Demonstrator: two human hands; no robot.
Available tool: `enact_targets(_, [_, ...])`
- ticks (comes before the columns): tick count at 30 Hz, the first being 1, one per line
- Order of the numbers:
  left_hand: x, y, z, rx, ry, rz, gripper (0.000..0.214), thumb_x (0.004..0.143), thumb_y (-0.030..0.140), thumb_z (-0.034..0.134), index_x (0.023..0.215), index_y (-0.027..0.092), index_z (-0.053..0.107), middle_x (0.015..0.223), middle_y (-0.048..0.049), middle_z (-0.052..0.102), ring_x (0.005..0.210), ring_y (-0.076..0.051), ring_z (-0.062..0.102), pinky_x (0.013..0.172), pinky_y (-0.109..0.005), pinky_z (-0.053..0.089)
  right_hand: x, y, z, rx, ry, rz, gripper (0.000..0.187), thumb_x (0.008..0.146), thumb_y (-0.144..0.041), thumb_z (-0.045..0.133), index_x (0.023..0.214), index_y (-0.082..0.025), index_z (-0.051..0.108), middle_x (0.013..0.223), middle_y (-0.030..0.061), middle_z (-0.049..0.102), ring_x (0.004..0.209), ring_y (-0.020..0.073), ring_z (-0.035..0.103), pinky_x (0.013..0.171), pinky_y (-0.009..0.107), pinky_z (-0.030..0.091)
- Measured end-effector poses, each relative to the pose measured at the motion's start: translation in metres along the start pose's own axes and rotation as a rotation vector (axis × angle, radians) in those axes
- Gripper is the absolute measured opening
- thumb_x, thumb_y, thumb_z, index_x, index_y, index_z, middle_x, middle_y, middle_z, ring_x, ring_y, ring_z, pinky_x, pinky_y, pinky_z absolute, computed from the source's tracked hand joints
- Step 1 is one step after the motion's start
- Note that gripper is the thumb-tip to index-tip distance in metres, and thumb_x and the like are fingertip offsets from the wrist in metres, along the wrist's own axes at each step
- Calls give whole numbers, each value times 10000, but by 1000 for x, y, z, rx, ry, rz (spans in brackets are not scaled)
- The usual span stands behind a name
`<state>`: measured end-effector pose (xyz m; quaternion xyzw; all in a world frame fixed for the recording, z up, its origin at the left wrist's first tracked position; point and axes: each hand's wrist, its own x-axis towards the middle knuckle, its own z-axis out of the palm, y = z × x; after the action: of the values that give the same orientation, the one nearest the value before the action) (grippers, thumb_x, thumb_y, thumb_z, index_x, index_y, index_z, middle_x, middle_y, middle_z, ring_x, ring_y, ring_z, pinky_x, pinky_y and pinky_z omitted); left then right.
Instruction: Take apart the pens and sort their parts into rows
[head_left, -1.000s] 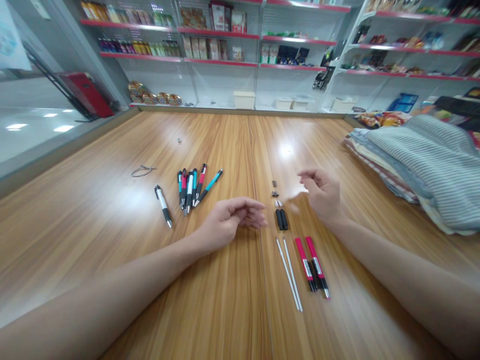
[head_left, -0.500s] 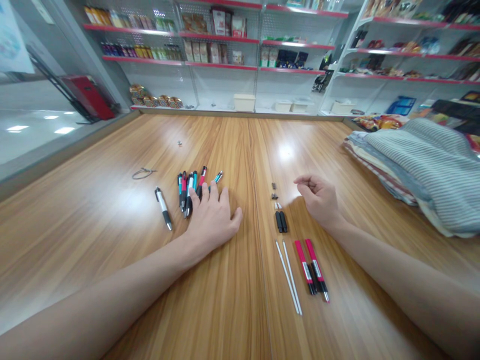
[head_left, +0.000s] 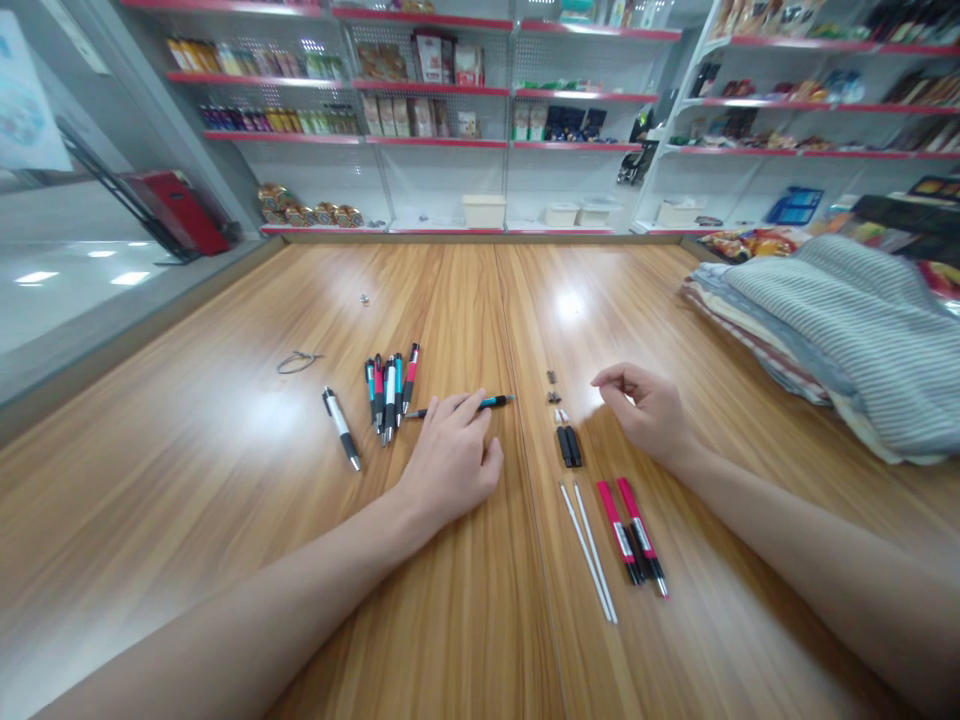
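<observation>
My left hand [head_left: 450, 455] lies over a teal and black pen [head_left: 496, 402], its fingers resting across the barrel and its thumb apart. The pen's middle is hidden under the fingers. Left of it lies a bunch of pens [head_left: 390, 392] in teal, pink and white with black grips. A single white and black pen [head_left: 342, 428] lies further left. My right hand [head_left: 641, 410] is loosely curled above the table, with nothing visible in it. Beside it are small dark parts [head_left: 553, 388], small white tips [head_left: 561, 415], black grips [head_left: 568, 446], white refills [head_left: 589, 555] and pink barrels [head_left: 626, 530].
A grey cord loop [head_left: 298, 362] and a small shiny piece [head_left: 364, 299] lie on the wooden table [head_left: 450, 310]. Folded striped cloth [head_left: 840, 330] is stacked at the right. Stocked shelves [head_left: 435, 145] stand beyond the far edge.
My left hand has moved right, away from the bunch, bringing the teal pen along; that pen now lies crosswise. My right hand stays curled in nearly the same place.
</observation>
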<state>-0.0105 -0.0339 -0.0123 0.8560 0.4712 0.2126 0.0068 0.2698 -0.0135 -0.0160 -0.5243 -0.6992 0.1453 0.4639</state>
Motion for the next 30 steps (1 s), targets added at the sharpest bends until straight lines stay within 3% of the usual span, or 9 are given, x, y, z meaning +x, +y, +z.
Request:
enact_targets(16, [-4, -6, -1, -158, -10, 124, 300, 864, 163, 502, 1113, 174, 668, 1309, -111, 581, 1212, -292, 509, 1092, -584, 335, 3, -6, 9, -26, -58, -19, 144, 829, -175, 550, 868, -166, 688, 699, 9, 646, 626, 129, 579, 601, 254, 428])
enact_targets(20, [-3, -8, -2, -174, 21, 138, 431, 869, 115, 459, 1288, 163, 551, 1276, -116, 589, 1193, -260, 522, 1096, -530, 363, 5, -7, 12, 24, -62, -9, 146, 826, -168, 539, 861, -154, 681, 680, 9, 630, 613, 126, 568, 592, 251, 422])
enact_targets(23, [-1, -14, -3, -90, 79, 95, 497, 857, 104, 463, 1353, 141, 479, 1240, -142, 585, 1180, -276, 522, 1044, -487, 423, 8, -8, 16, 52, -64, 4, 145, 821, -166, 540, 861, -155, 678, 663, 4, 617, 598, 121, 554, 570, 245, 410])
enact_targets(30, [5, -33, 0, 148, 64, 23, 283, 914, 213, 471, 1143, 125, 611, 1067, -142, 590, 1009, -291, 555, 888, -459, 484, 10, -6, 22, 68, -81, -26, 144, 826, -165, 535, 862, -173, 675, 690, 6, 630, 595, 115, 535, 548, 237, 390])
